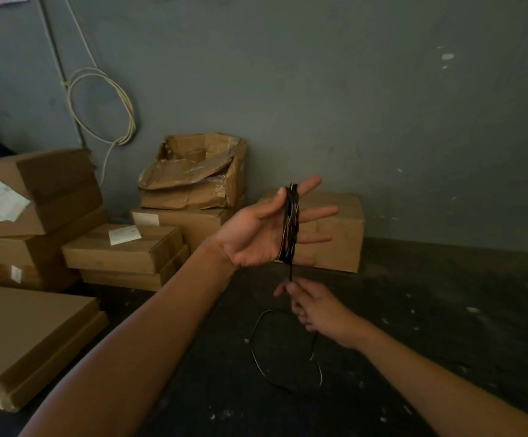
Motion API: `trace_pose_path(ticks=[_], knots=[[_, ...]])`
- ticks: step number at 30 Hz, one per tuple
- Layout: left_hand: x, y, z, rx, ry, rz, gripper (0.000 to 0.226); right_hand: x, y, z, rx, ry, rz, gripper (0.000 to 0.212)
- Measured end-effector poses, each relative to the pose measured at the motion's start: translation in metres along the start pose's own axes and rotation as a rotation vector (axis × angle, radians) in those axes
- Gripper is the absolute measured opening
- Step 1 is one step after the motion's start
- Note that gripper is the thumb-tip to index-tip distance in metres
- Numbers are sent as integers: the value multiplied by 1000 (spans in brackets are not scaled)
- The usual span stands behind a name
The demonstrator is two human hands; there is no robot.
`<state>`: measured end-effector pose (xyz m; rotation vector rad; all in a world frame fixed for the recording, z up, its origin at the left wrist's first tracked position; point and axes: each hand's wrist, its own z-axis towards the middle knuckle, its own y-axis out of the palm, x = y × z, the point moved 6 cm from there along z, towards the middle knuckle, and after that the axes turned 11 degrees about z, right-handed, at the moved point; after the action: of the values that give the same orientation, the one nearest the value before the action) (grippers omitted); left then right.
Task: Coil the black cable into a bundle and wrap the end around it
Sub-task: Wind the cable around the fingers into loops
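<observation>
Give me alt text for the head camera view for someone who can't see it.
A person's open left hand has a black cable coiled around its fingers, while the right hand pinches the strand just below; the loose tail lies looped on the dark floor. Cardboard boxes are stacked against a grey wall.

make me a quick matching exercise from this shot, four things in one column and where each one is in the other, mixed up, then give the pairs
Things:
1. black cable coil
2. right hand
3. white cable loop
4. torn open box

Places:
A. hanging on the grey wall
B. wound around the left hand's fingers
C. on top of a closed box by the wall
D. below the coil, pinching the cable's loose run

Pairs: 1-B, 2-D, 3-A, 4-C
</observation>
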<state>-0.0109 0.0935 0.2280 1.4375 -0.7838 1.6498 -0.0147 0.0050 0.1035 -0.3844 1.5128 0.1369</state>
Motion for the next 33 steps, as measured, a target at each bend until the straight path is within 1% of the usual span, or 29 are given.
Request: trace_pose_path(ticks=[5, 9, 14, 20, 22, 24, 27, 31, 33], knots=[[8, -24, 4, 190, 2, 47, 47, 4, 28, -12, -82, 29, 98, 29], [7, -44, 6, 327, -17, 51, 47, -13, 35, -17, -104, 9, 41, 29], [-10, -64, 6, 461, -66, 51, 47, -32, 31, -26, -108, 35, 13, 29], [-45, -63, 4, 555, -155, 61, 48, -77, 2, -32, 34, -75, -197, 28], [-55, -60, 3, 531, -164, 29, 46, -93, -16, -34, 99, -104, -238, 28], [-68, -53, 1, 471, -209, 19, 46, -109, -32, -35, 148, -147, -270, 28], [-87, -37, -2, 326, -284, -2, 50, -127, -49, -37, 183, -193, -361, 29], [-92, -8, -2, 108, -338, -19, 43, -134, -68, -30, 218, -221, -434, 30], [-95, 5, -5, -10, -364, -25, 46, -138, -77, -27, 238, -233, -441, 29]])
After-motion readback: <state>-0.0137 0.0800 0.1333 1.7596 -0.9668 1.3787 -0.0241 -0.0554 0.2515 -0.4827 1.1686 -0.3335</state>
